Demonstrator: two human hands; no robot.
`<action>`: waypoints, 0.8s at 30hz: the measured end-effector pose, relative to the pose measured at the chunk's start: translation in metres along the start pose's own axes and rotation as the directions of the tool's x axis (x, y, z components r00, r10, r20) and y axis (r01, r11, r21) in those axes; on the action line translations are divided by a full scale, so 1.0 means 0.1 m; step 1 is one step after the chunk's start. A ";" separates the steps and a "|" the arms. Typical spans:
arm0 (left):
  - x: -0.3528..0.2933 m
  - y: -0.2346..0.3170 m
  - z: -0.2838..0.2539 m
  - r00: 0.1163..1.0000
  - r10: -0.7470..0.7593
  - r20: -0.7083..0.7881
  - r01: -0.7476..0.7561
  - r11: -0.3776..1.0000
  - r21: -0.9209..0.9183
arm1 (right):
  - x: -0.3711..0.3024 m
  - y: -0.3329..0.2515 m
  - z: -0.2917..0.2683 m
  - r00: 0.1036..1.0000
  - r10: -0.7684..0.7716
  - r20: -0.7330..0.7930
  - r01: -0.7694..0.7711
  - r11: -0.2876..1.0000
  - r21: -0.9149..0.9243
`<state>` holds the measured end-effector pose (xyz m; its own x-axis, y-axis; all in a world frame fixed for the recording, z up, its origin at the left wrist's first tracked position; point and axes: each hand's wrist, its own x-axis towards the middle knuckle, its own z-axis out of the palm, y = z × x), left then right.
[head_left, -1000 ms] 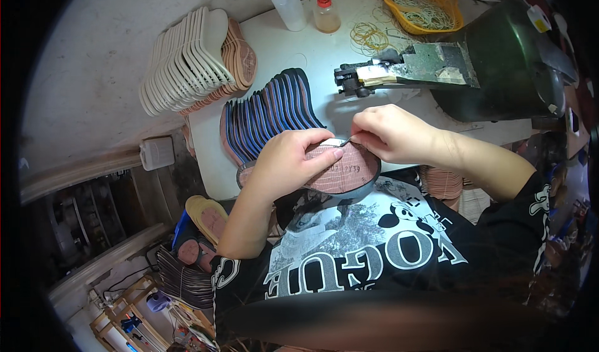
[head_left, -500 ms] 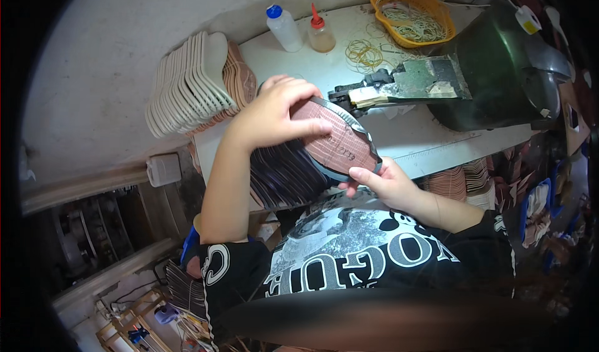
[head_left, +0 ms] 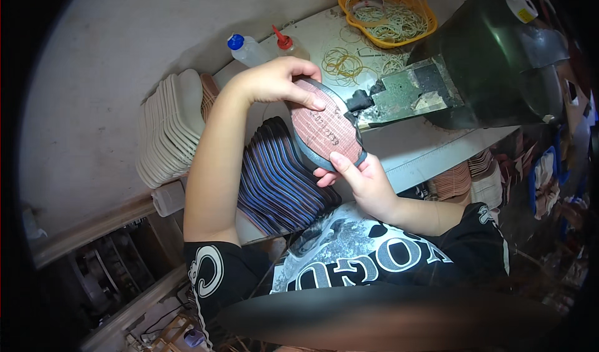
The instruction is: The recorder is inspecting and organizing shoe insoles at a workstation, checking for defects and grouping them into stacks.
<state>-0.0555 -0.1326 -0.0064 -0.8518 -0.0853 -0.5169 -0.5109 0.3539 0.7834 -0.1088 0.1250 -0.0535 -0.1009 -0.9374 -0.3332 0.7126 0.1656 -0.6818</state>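
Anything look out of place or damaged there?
Two things: loose yellowish bands lie tangled on the table near the yellow basket, which holds others; and the dark edging on the held pink sole looks uneven along the side nearest the green machine.

On my feed, dark handwritten characters [head_left: 326,132] run across the pink, grid-lined, dark-rimmed insole [head_left: 326,122], and large pale-outlined capitals [head_left: 352,265] span the black cloth T-shirt [head_left: 368,243], with a curled white sign [head_left: 215,271] on its left sleeve [head_left: 243,268]. The yellow sticker [head_left: 527,15] on the white plastic fitting [head_left: 519,3] I cannot read.
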 end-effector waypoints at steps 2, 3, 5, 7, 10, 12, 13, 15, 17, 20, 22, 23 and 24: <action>-0.03 0.00 -0.04 0.998 -0.056 0.016 0.057 0.994 -0.095 | 0.04 -0.05 0.01 1.000 0.013 -0.011 -0.013 1.000 0.027; -0.04 -0.02 -0.07 0.998 -0.061 0.028 0.064 0.993 -0.099 | 0.06 -0.07 0.02 1.000 -0.005 -0.017 0.005 1.000 0.015; -0.08 -0.06 -0.10 0.998 -0.055 -0.002 0.055 0.995 -0.086 | 0.10 -0.12 0.05 1.000 -0.016 -0.025 0.016 1.000 0.009; -0.14 -0.07 -0.05 0.998 -0.052 -0.044 0.046 0.991 -0.130 | 0.12 -0.17 0.07 1.000 -0.010 -0.021 0.011 0.999 0.049; -0.19 -0.10 -0.05 0.996 -0.057 -0.064 0.051 0.993 -0.104 | 0.14 -0.20 0.06 1.000 0.002 -0.020 -0.001 1.000 0.025; -0.26 -0.07 -0.02 0.987 -0.156 -0.046 0.147 0.975 -0.169 | 0.13 -0.23 0.05 1.000 0.005 -0.016 -0.005 1.000 0.011; -0.28 -0.08 0.00 0.986 -0.157 -0.047 0.147 0.974 -0.170 | 0.13 -0.24 0.05 1.000 -0.002 -0.012 0.002 1.000 -0.015; -0.34 -0.13 0.05 0.986 -0.154 -0.072 0.138 0.973 -0.187 | 0.13 -0.24 0.04 1.000 -0.010 -0.006 0.010 0.999 -0.041; -0.40 -0.19 0.13 0.985 -0.138 -0.101 0.112 0.967 -0.230 | 0.13 -0.23 0.00 1.000 -0.026 0.017 0.028 0.996 -0.086; -0.48 -0.11 0.25 0.979 -0.140 -0.149 0.089 0.948 -0.307 | 0.13 -0.27 -0.01 1.000 -0.019 0.023 0.020 0.998 -0.058; -0.49 -0.09 0.28 0.974 -0.153 -0.165 0.090 0.936 -0.340 | 0.14 -0.27 -0.05 1.000 -0.014 0.011 0.015 0.997 -0.073; -0.51 -0.10 0.28 0.974 -0.142 -0.176 0.083 0.947 -0.309 | 0.14 -0.27 -0.05 1.000 -0.005 0.008 0.006 0.996 -0.086; -0.53 -0.11 0.29 0.974 -0.131 -0.186 0.076 0.958 -0.278 | 0.14 -0.27 -0.05 1.000 -0.005 0.013 0.006 0.996 -0.088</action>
<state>-0.0013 -0.1054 0.0020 -0.7842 -0.3029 -0.5416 -0.5858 0.0736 0.8071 -0.1327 0.1085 -0.0432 -0.0960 -0.9421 -0.3214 0.6482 0.1859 -0.7385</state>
